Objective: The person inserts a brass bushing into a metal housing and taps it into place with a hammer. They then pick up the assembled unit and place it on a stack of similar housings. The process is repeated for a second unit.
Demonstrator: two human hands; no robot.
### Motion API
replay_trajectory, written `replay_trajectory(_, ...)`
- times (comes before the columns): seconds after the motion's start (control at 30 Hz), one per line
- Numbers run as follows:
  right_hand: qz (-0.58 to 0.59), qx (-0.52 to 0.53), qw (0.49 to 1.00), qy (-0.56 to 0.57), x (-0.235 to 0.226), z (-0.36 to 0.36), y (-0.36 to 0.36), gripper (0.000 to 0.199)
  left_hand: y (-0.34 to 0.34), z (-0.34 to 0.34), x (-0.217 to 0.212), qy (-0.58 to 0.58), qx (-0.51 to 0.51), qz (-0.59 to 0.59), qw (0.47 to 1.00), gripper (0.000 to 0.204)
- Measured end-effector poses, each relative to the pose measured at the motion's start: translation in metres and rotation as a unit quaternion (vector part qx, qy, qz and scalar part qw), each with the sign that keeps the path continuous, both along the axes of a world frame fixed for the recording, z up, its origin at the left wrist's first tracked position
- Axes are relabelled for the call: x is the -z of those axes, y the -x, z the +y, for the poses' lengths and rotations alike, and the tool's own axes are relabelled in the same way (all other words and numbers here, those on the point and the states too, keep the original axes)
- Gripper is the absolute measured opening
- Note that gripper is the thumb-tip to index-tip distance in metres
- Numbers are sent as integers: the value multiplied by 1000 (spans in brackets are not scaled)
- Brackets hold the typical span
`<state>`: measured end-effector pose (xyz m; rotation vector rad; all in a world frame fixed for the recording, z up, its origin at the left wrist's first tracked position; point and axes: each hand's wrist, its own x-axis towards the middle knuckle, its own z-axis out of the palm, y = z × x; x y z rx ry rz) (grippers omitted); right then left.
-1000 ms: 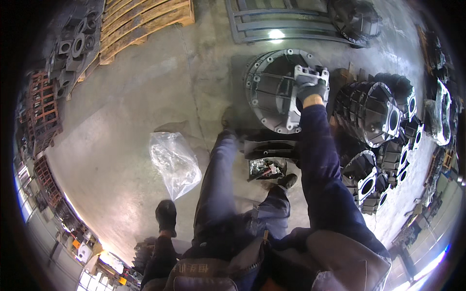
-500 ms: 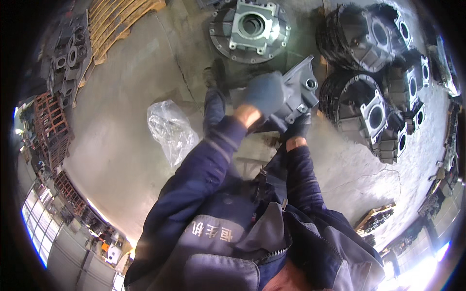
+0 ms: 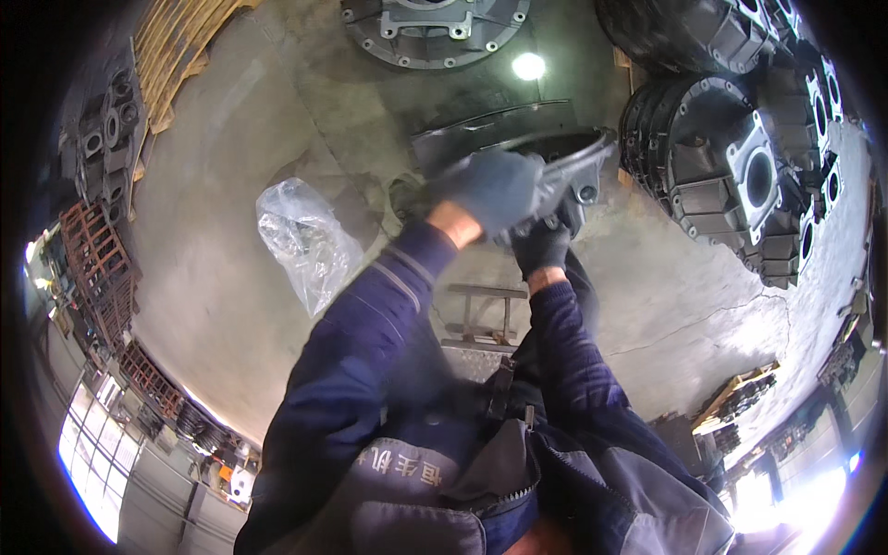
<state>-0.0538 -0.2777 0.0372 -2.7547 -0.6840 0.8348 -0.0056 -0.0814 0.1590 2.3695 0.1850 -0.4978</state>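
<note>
A grey cast metal housing [image 3: 579, 185] with a wide round rim is held up in front of me, its open side tilted away. My left hand [image 3: 499, 190], in a dark glove and somewhat blurred, is closed on the left side of the housing. From below, my right hand [image 3: 541, 246], also gloved, grips its near side; part of those fingers is hidden by the casting. Beyond the housing, a dark curved piece [image 3: 490, 128] lies partly behind it. Farther off, a large round flanged housing [image 3: 425, 48] rests on the floor at the top edge.
Stacked dark housings [image 3: 698, 176] stand at the right. A crumpled clear plastic bag [image 3: 310, 245] lies on the floor at the left, and a small metal frame stool [image 3: 483, 314] is near my legs. Wooden pallets [image 3: 180, 55] and rusty metal racks [image 3: 97, 250] line the left.
The housing has tipped so its round rim faces more upward and away. Both hands stay on it. My view has shifted, bringing the stool and the dark curved piece into sight.
</note>
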Motion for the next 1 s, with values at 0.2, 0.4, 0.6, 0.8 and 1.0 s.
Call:
replay_trajectory(0.2,-45,109,983,-139,116,55,-22,48,-28,55,86,-63,11,-40,997,38)
replay_trajectory(0.4,-164,-57,974,-148,154,75,-31,46,-38,62,152,-131,-13,-47,990,46)
replay_trajectory(0.6,-83,5,966,-246,168,67,-28,24,-44,60,161,-209,38,-123,969,56)
replay_trajectory(0.8,-172,-138,960,-172,191,58,-32,27,-39,49,151,-186,109,-213,953,42)
replay_trajectory(1.0,-173,-210,959,-81,186,41,-30,35,-25,38,136,-232,40,-131,963,54)
